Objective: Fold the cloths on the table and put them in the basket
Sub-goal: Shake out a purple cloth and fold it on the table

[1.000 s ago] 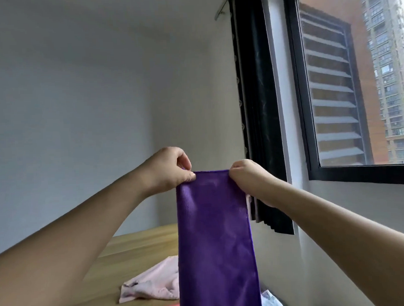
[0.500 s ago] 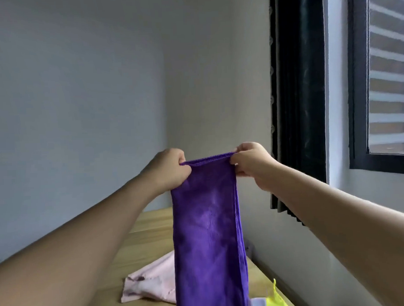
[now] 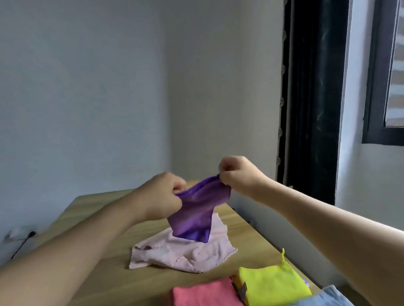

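Folding is mid-run: left hand (image 3: 162,197) and right hand (image 3: 237,174) each pinch a top corner of the purple cloth (image 3: 196,212), held in the air above the crumpled pink cloth (image 3: 184,252), which lies unfolded on the counter (image 3: 103,229). Red cloth (image 3: 203,297), yellow cloth (image 3: 269,285) and a light blue one (image 3: 320,301) look folded near the front edge. No basket in view, so nothing confirmed stowed; nothing obvious blocks the work.
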The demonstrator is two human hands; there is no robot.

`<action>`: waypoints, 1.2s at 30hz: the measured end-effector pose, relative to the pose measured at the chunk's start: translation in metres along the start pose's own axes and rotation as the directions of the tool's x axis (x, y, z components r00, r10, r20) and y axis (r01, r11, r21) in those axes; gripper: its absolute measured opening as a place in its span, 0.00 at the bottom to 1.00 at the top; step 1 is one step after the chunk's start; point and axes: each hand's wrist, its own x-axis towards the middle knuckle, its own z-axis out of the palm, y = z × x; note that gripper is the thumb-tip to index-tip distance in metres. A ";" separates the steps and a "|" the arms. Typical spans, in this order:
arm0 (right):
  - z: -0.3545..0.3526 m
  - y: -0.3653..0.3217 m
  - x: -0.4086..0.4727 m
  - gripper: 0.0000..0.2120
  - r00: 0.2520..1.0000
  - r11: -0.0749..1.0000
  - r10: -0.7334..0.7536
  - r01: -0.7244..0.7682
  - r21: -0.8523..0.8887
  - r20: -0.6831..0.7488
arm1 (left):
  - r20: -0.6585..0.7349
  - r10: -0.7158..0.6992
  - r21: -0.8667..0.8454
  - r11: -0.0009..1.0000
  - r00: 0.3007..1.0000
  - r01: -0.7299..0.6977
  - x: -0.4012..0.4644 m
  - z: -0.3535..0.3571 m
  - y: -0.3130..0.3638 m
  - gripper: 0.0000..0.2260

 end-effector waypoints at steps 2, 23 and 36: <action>0.018 0.020 -0.017 0.10 0.913 0.975 0.191 -0.135 -0.174 0.361 | 0.276 -0.093 -0.045 0.993 0.957 0.109 -0.024 0.031 -0.017 0.06; 0.145 0.166 0.050 0.04 0.755 0.722 0.560 -0.242 -0.648 0.341 | 0.228 -0.686 -0.304 0.625 0.692 0.719 0.046 0.185 -0.148 0.16; 0.159 0.200 0.039 0.17 0.838 0.919 0.355 -0.233 -0.317 0.414 | -0.004 -0.278 0.257 0.928 0.961 0.270 0.060 0.201 -0.169 0.18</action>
